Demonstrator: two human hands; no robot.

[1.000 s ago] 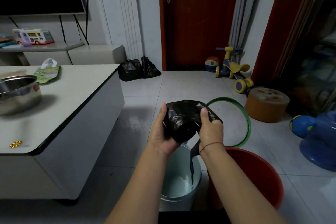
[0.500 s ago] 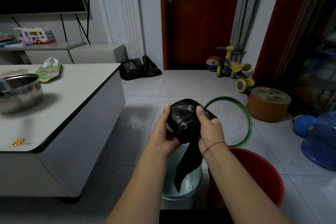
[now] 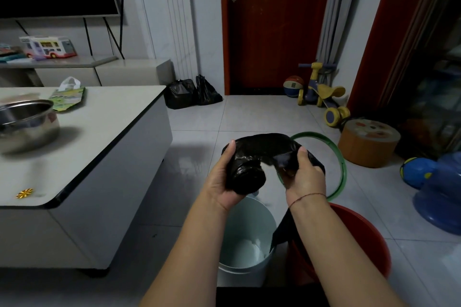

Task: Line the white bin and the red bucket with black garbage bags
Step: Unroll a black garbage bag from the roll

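A roll of black garbage bags (image 3: pixel 249 173) is held in front of me above the floor. My left hand (image 3: pixel 223 182) grips the roll from the left. My right hand (image 3: pixel 303 177) pinches the unrolled black bag (image 3: pixel 287 157), which arches from the roll to that hand and hangs down behind my right wrist. Below stands the white bin (image 3: pixel 249 234), unlined and open-topped. The red bucket (image 3: pixel 366 244) stands right beside it, partly hidden by my right forearm.
A white low table (image 3: pixel 104 137) with a steel pot (image 3: pixel 27 124) stands at the left. On the floor lie a green hoop (image 3: pixel 341 164), a round orange stool (image 3: pixel 369 142), a blue water jug (image 3: pixel 441 192), a ride-on toy (image 3: pixel 321 92) and two full black bags (image 3: pixel 192 92) by the door.
My hands have moved apart. The right hand has drawn a length of bag off the roll to the right, and the hanging end has shifted from over the bin toward the bucket side.
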